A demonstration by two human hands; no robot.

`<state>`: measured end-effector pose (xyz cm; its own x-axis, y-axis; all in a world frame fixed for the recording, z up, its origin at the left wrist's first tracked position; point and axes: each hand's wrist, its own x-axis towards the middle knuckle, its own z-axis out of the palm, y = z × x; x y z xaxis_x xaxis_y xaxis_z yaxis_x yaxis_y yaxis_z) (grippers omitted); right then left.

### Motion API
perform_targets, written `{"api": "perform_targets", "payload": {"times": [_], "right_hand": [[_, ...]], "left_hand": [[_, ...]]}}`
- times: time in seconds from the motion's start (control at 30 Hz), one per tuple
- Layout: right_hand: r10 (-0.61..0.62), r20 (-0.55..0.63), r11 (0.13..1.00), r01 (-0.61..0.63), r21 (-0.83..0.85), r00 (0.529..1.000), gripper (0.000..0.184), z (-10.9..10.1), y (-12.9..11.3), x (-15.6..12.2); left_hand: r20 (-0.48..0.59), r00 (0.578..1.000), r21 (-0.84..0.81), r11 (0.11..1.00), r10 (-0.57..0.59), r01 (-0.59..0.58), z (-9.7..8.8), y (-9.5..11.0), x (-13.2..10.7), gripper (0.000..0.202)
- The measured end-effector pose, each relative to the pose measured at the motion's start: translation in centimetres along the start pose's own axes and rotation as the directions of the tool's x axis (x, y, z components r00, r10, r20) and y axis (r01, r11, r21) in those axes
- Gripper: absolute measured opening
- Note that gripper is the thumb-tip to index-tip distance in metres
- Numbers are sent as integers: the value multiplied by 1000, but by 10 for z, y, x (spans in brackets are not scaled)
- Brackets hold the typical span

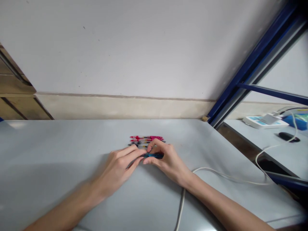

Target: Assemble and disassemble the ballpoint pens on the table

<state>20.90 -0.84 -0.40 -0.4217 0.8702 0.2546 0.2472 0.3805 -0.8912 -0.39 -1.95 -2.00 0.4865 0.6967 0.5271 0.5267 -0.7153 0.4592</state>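
Observation:
A dark blue-teal pen [154, 155] lies sideways between my hands, just above or on the grey table [72, 147]. My left hand [124, 162] is closed, its fingertips pinching the pen's left end. The thumb and forefinger of my right hand [165, 157] curve around the pen's middle and right part. Directly beyond my fingers several pens lie side by side: red-pink pens [156, 137] at the back, and darker ones with clear barrels [134, 143] nearer, partly hidden by my hands.
A white cable [216, 173] crosses the table under my right forearm. Beyond a blue metal frame [240, 73], a second desk holds a white device [264, 121] and a black mouse [288, 137]. A pale wall [120, 48] rises behind the table.

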Motion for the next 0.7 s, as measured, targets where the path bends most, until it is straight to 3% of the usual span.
{"api": "perform_targets", "payload": {"times": [0.17,0.37,0.57,0.7], "right_hand": [[25,86,991,-37,131,996,39,-6,-4,1],[-11,111,989,-5,145,994,24,-14,-6,3],[-57,-76,992,48,-120,995,19,-11,-5,4],[-40,-56,983,29,-182,998,36,-4,-4,0]], "left_hand": [[-35,999,-2,999,-37,37,-2,-1,2,22],[-58,996,-57,997,-65,61,-2,2,3,20],[-49,998,-5,1000,-26,25,-2,1,1,20],[-83,995,108,993,55,-46,-2,1,0,12]]}}
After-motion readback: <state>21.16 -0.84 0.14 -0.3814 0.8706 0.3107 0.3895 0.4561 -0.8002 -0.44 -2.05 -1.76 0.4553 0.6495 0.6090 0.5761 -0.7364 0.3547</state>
